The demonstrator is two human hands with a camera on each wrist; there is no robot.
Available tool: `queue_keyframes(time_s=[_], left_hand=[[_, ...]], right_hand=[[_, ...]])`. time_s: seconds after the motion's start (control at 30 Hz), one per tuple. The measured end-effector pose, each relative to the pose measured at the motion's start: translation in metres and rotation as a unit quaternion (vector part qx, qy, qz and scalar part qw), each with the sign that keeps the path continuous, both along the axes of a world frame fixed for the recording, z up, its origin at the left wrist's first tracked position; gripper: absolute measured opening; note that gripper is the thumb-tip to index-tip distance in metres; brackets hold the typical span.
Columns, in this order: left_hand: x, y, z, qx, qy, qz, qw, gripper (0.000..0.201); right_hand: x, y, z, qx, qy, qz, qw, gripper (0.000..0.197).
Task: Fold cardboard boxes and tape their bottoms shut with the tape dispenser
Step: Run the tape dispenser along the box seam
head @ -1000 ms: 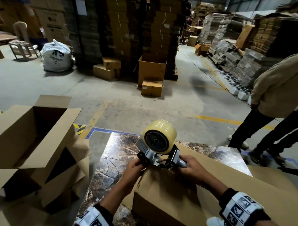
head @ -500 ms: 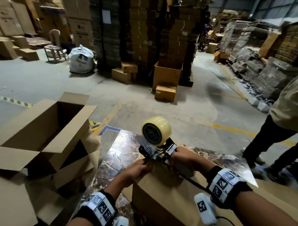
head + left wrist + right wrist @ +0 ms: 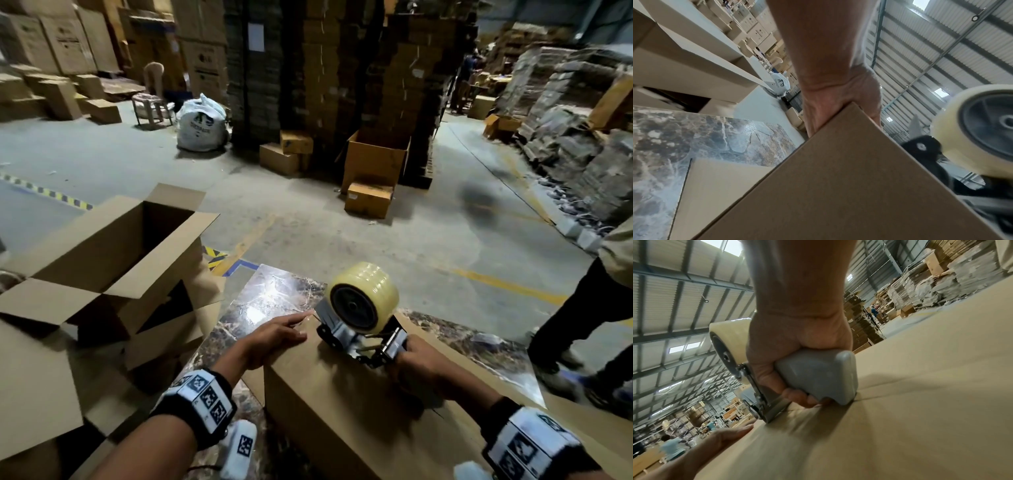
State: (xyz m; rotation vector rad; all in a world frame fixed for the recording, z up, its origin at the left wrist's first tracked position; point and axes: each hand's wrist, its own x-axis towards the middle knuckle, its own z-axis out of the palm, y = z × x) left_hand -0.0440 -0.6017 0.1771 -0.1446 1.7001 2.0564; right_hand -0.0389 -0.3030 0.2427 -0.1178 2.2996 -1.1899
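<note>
A brown cardboard box (image 3: 346, 404) lies on the marble table (image 3: 270, 294) with its closed flaps facing up. A tape dispenser (image 3: 359, 322) with a yellowish tape roll (image 3: 368, 294) sits on the box's far edge, over the flap seam (image 3: 890, 391). My right hand (image 3: 416, 359) grips its grey handle (image 3: 818, 374). My left hand (image 3: 287, 330) lies flat with straight fingers on the box's far left corner, just left of the dispenser. In the left wrist view the box (image 3: 838, 186) hides that hand's fingers (image 3: 838, 104), and the tape roll (image 3: 980, 129) shows at the right.
Several open, empty boxes (image 3: 102, 260) stand piled left of the table. A person in dark trousers (image 3: 589, 318) stands close on the right. Flat cardboard (image 3: 589, 421) lies beyond the box on the right. Tall cardboard stacks (image 3: 342, 68) fill the hall behind.
My left hand has left the dispenser's front and now lies flat on the box top. My right hand has kept hold of the handle. The head view has swung up and left.
</note>
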Motion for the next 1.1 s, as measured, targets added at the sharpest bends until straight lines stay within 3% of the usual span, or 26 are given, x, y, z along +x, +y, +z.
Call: queue_keyframes(time_s=[0.1,0.17,0.2,0.23,0.27,0.3,0.37,0.47,0.6,0.73,0.8,1.0,1.1], left_hand=[[0.006,0.007,0.013,-0.078,0.046,-0.059,0.994,0.054],[0.009,0.015,0.021,-0.236,0.138,-0.103,0.956,0.057],[0.009,0.017,0.02,-0.352,0.204,-0.121,0.906,0.059],[0.01,0.02,0.018,-0.454,0.273,-0.139,0.837,0.059],[0.01,0.021,0.014,-0.524,0.327,-0.157,0.771,0.058],[0.011,0.024,0.01,-0.568,0.35,-0.182,0.722,0.059],[0.012,0.027,0.002,-0.599,0.376,-0.216,0.673,0.075],[0.011,0.026,-0.007,-0.599,0.408,-0.213,0.655,0.097],[-0.001,0.019,-0.008,-0.578,0.433,-0.194,0.664,0.086],[-0.035,-0.005,-0.012,-0.571,0.455,-0.213,0.649,0.069],[-0.054,-0.016,-0.009,-0.575,0.469,-0.218,0.633,0.063],[-0.095,-0.039,-0.001,-0.561,0.497,-0.23,0.62,0.07],[-0.096,-0.036,-0.004,-0.549,0.534,-0.24,0.597,0.065]], right_hand=[[0.011,0.019,0.0,0.016,0.009,0.0,1.0,0.011],[0.013,0.023,0.003,0.029,0.014,-0.001,0.999,0.008],[0.013,0.023,0.002,0.031,0.015,0.002,0.999,0.009],[0.015,0.023,0.003,0.026,0.013,0.007,1.0,0.011],[0.016,0.022,0.005,0.022,0.007,0.01,1.0,0.014],[0.018,0.021,0.007,0.015,0.002,0.01,1.0,0.014],[0.021,0.021,0.008,0.005,-0.003,0.004,1.0,0.011],[0.022,0.021,0.009,0.0,-0.014,0.001,1.0,0.016],[0.02,0.014,0.012,-0.002,-0.025,-0.018,1.0,0.01],[0.01,-0.008,0.014,-0.019,-0.029,-0.027,0.999,0.01],[0.003,-0.021,0.015,-0.028,-0.025,-0.042,0.998,0.02],[-0.014,-0.054,0.017,-0.07,-0.051,-0.109,0.99,0.017],[-0.013,-0.057,0.016,-0.067,-0.03,-0.111,0.991,0.011]])
